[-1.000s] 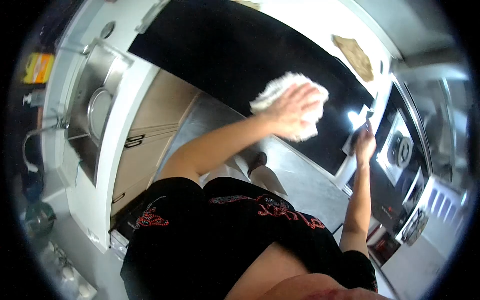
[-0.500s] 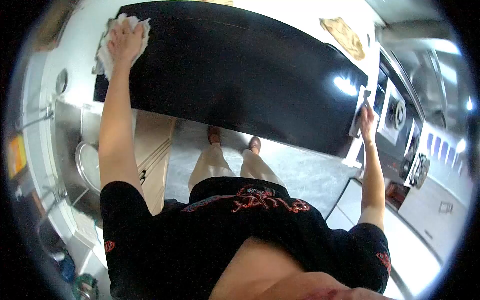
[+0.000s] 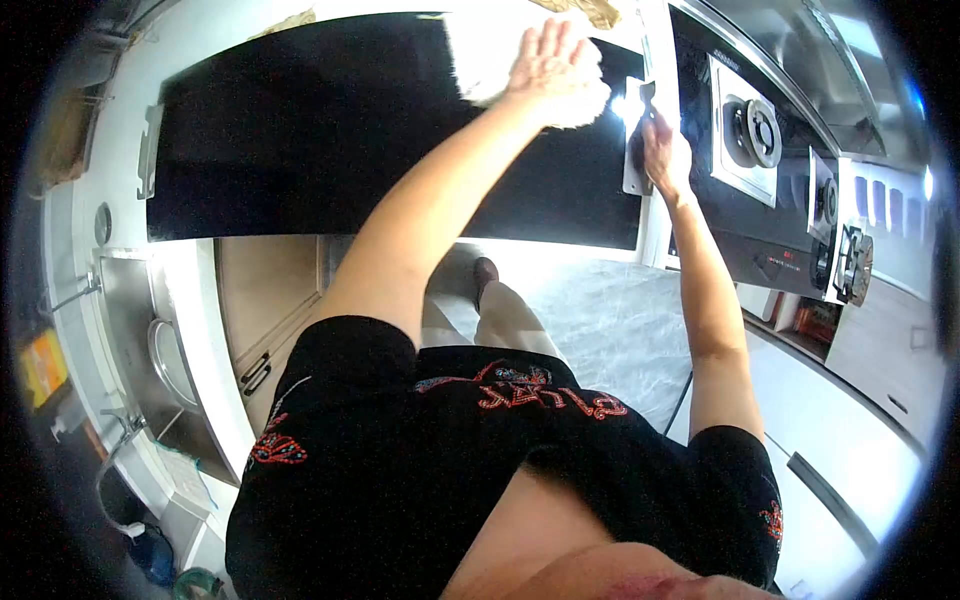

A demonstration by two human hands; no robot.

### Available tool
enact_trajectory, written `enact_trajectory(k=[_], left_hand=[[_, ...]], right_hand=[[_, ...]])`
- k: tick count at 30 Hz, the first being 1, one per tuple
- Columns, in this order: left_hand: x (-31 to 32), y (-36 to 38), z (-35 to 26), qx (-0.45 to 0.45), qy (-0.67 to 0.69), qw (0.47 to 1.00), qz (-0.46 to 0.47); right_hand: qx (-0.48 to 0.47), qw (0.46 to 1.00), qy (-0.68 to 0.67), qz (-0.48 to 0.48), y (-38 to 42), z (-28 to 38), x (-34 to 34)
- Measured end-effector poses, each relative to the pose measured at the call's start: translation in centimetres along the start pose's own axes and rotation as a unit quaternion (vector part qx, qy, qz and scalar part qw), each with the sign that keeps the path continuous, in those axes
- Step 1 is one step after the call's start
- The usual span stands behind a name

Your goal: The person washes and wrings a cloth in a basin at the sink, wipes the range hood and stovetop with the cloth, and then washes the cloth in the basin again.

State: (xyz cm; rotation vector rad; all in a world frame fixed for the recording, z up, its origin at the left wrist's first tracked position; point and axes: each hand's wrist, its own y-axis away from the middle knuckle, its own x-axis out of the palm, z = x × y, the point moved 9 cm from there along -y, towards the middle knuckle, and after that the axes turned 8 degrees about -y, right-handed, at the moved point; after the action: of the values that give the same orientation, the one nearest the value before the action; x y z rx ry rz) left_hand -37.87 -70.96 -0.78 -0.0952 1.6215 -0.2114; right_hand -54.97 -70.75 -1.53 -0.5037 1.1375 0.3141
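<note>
My left hand (image 3: 550,75) lies flat with fingers spread on a white cloth (image 3: 480,55), pressing it near the far right part of a large glossy black panel (image 3: 320,140). At the panel's right end, my right hand (image 3: 667,155) has its fingers closed around a metal bracket (image 3: 633,140); part of the grip is hidden. A similar metal bracket (image 3: 149,152) sits at the panel's left end. The panel rests across a white countertop (image 3: 215,48), its near edge facing my body.
To the right is a black gas stove (image 3: 697,150) with a round burner (image 3: 760,133). A steel sink (image 3: 130,300) lies on the left, above wooden cabinets (image 3: 262,290). Brown crumpled paper (image 3: 585,12) lies beyond the panel. A grey marbled floor (image 3: 580,310) shows below.
My left hand and the cloth have swept from the panel's left end to its right part. The view has shifted rightward. My right hand stays at the right bracket.
</note>
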Motion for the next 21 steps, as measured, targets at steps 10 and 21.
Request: enact_trajectory(k=[10,21], left_hand=[[-5.2,15.9,-5.7,0.161,0.147,0.976,-0.010],[-11.1,35.1,26.5,-0.354,0.478,0.765,-0.246]], right_hand=[[0.061,0.998,-0.005,-0.028,-0.5,-0.5,-0.5],[0.131,0.948,-0.227,0.179,-2.3,-5.5,2.2]])
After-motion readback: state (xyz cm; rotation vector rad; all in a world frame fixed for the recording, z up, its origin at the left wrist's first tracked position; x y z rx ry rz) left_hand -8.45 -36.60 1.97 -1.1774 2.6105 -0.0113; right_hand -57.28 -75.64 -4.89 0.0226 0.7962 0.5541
